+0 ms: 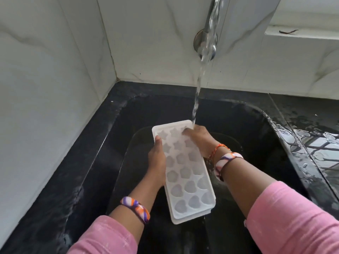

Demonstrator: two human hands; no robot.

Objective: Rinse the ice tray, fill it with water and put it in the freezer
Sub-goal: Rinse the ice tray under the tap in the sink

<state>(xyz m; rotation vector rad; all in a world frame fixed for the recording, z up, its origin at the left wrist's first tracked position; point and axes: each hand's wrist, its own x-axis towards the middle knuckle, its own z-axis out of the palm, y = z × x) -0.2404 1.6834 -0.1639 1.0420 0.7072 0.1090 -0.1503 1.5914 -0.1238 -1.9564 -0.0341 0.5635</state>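
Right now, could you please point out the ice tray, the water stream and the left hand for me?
ice tray (pixel 190 187): head view, on a moulded cavity mid-tray.
water stream (pixel 199 85): head view, on the falling column above the sink.
left hand (pixel 157 158): head view, on its back, gripping the tray's left edge.

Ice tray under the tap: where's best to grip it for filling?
Grip the white plastic ice tray by its flat long-edge rims, one hand per side, as the left hand does now; the rims are narrow and clear of the moulded cells, so it likely stays level.

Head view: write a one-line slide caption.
Left hand holds the ice tray over the sink while the right hand rubs it under running water.
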